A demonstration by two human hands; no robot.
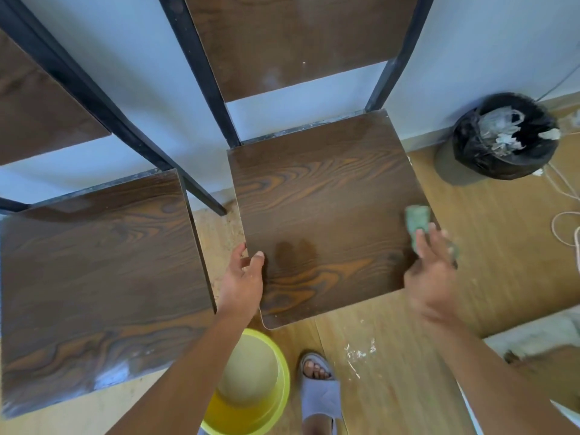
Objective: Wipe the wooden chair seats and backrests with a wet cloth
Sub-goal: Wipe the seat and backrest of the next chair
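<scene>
Two dark wooden chairs with black metal frames stand side by side against a pale wall. The right chair's seat (323,208) lies in front of me, its backrest (292,39) above it. My left hand (243,277) grips the seat's left front edge, thumb on top. My right hand (430,271), blurred by motion, presses a green cloth (416,219) on the seat's right edge. Damp marks show near the seat's front. The left chair's seat (94,277) and backrest (37,105) are at the left.
A yellow bucket (279,387) with water stands on the wooden floor below the seat, next to my foot in a grey sandal (320,394). A black bin (502,136) full of rubbish sits at the right by the wall, with white cords (561,186) beside it.
</scene>
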